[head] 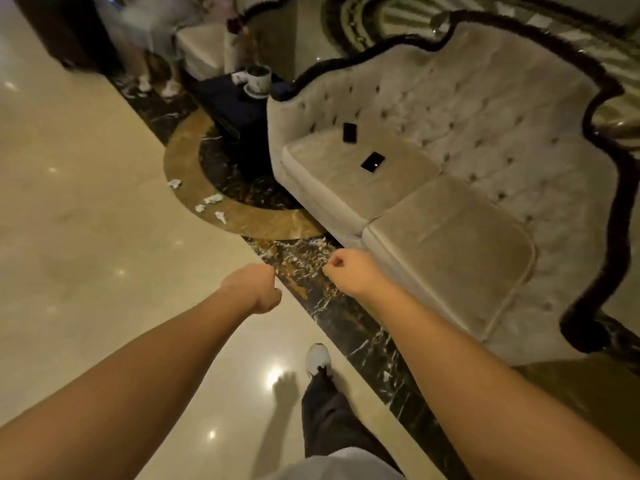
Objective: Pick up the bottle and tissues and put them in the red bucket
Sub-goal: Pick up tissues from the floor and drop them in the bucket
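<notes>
Several crumpled white tissues lie on the floor on the tan curved band, left of the sofa's front corner. More white scraps lie farther back beside a person's feet. Both my arms reach forward over the floor. My left hand is closed in a fist with nothing in it. My right hand is also a fist with nothing visible in it, just in front of the sofa's seat edge. Both hands are well short of the tissues. No bottle and no red bucket are in view.
A cream tufted sofa with dark trim fills the right; two dark phones lie on its seat. A dark side table with a white cup stands behind it. Another person stands at the back left. My foot is on the glossy floor.
</notes>
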Motion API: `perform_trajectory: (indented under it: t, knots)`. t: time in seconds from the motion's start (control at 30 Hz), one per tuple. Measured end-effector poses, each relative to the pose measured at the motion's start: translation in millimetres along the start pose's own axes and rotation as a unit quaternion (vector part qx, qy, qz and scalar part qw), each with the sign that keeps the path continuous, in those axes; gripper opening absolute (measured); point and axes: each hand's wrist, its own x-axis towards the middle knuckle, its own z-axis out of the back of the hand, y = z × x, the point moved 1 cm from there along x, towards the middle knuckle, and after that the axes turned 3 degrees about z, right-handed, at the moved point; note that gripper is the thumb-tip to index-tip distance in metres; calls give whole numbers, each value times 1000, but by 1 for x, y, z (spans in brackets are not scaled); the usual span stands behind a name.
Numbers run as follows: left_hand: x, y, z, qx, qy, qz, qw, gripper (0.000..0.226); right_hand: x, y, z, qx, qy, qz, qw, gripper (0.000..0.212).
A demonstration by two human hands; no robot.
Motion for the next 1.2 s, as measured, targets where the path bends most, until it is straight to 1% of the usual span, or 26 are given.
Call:
perform_trajectory:
  t: [0.13,0.27,0.33,0.47,0.57,0.73,0.8,0.9,0.97,1.1,1.2]
  knots:
    - [58,47,19,-30,5,70,997,31,93,29,-3,12,53,37,998,24]
    - [105,89,36,-75,26,146,986,29,171,65,2,-16,111,65,992,23]
    - [134,110,42,-101,18,184,978,27,217,86,1,-50,129,90,986,21]
    - [176,138,55,-146,27,213,966,27,287,135,-16,-169,119,118,971,21]
    - [226,169,65,-143,28,215,966,28,347,170,-36,-223,126,128,958,25]
    - [329,248,88,-138,10,221,965,28,460,233,-61,-242,131,126,953,26]
    - [378,290,106,-158,27,223,962,28,512,263,-67,-241,129,102,956,25]
    - [432,337,134,-179,48,220,958,25,575,306,-67,-260,145,86,951,21]
    - [466,364,157,-172,56,221,958,25,617,334,-70,-263,153,83,949,21]
    - [530,401,187,-198,63,223,952,15,690,373,-80,-260,183,116,941,20]
    - [582,418,180,-235,74,239,939,12,761,385,-102,-282,196,125,931,21]
